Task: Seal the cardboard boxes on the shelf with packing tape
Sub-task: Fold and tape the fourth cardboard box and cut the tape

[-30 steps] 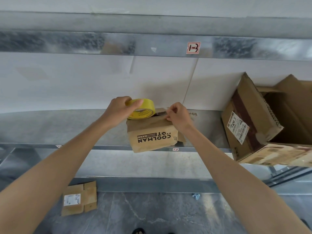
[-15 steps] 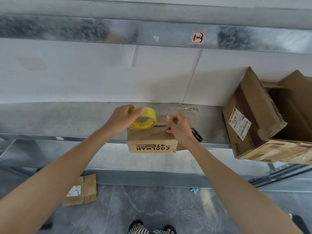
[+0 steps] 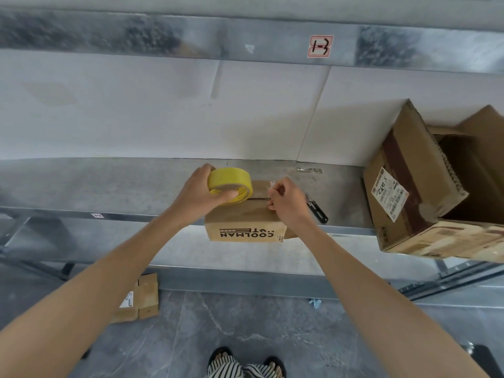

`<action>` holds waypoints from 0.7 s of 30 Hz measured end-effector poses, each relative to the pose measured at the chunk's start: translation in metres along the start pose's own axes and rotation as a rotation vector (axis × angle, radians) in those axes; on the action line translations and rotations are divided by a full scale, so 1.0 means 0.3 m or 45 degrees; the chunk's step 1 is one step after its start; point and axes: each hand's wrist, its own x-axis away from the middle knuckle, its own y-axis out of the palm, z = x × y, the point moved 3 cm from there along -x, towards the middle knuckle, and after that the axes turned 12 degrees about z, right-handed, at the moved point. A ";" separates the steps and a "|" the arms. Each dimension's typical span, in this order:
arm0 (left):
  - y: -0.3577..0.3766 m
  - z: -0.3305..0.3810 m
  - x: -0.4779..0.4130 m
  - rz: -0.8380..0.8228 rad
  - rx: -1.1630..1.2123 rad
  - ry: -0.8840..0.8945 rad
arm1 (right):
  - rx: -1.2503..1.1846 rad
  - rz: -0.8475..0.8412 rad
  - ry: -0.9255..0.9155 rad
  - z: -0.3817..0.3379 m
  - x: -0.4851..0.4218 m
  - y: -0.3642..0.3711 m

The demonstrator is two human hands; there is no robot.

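Observation:
A small brown cardboard box (image 3: pixel 246 223) printed COOLMAN sits at the front edge of the metal shelf (image 3: pixel 109 184), its front overhanging. My left hand (image 3: pixel 200 193) grips a yellow roll of packing tape (image 3: pixel 230 184) above the box's top left. My right hand (image 3: pixel 286 200) pinches the free tape end at the right end of the top seam. The strip between roll and fingers is hard to make out.
A black cutter (image 3: pixel 317 210) lies on the shelf just right of my right hand. A large open cardboard box (image 3: pixel 425 186) lies tipped at the shelf's right end. A flattened carton (image 3: pixel 137 298) lies on the floor below left. My feet (image 3: pixel 245 364) show at the bottom.
The small box went from tilted to flat on the shelf. Both hands came down with it, the roll staying over its top left and the right fingers at the seam's right end.

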 end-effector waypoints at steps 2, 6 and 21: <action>0.011 -0.025 0.020 0.082 0.054 -0.079 | -0.019 0.005 0.021 0.002 -0.005 -0.002; 0.030 -0.060 0.058 0.218 0.025 -0.105 | 0.105 -0.011 -0.041 0.002 -0.015 -0.005; 0.076 -0.071 0.079 0.261 0.039 -0.142 | -0.199 -0.002 0.097 0.028 -0.015 -0.016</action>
